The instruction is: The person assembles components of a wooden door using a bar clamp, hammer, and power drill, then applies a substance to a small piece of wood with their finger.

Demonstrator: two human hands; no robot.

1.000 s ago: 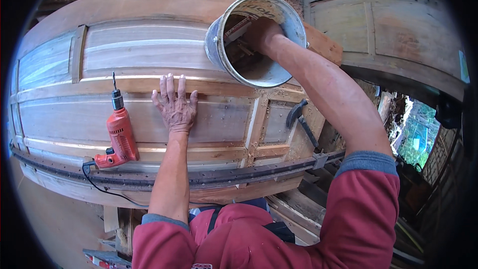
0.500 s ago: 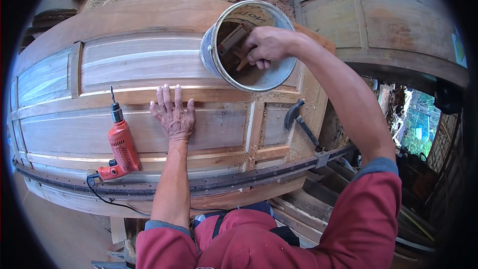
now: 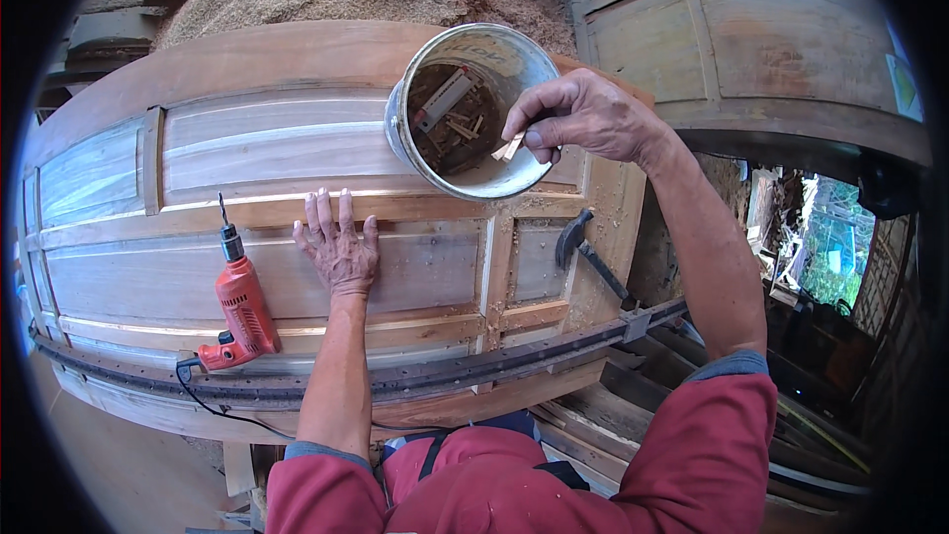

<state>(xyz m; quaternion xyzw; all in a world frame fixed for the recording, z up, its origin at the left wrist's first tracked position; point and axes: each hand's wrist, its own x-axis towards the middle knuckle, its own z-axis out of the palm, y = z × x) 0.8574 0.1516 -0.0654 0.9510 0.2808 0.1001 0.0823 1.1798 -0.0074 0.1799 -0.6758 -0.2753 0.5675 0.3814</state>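
My right hand (image 3: pixel 583 117) is over the right rim of a white bucket (image 3: pixel 542 69), pinching a small pale wooden peg (image 3: pixel 510 147) between thumb and fingers. Inside the bucket lie several short wood pieces (image 3: pixel 463 127) and a box with a pale face and red end (image 3: pixel 445 99). The bucket stands on a panelled wooden door (image 3: pixel 395 262). My left hand (image 3: pixel 338 242) rests flat on the door, its fingers spread across a rail and holding nothing. To its left lies a red corded drill (image 3: pixel 244 302) with a bit fitted.
A claw hammer (image 3: pixel 593 255) lies on the door right of the bucket, among wood chips. A long dark metal bar clamp (image 3: pixel 415 381) runs along the near edge. Sawdust (image 3: pixel 297 0) is heaped behind the door. Another panelled door (image 3: pixel 771 49) stands at the far right.
My right hand has risen from inside the bucket toward its right rim, now showing a small wooden peg in its fingers. The left hand stays flat on the door.
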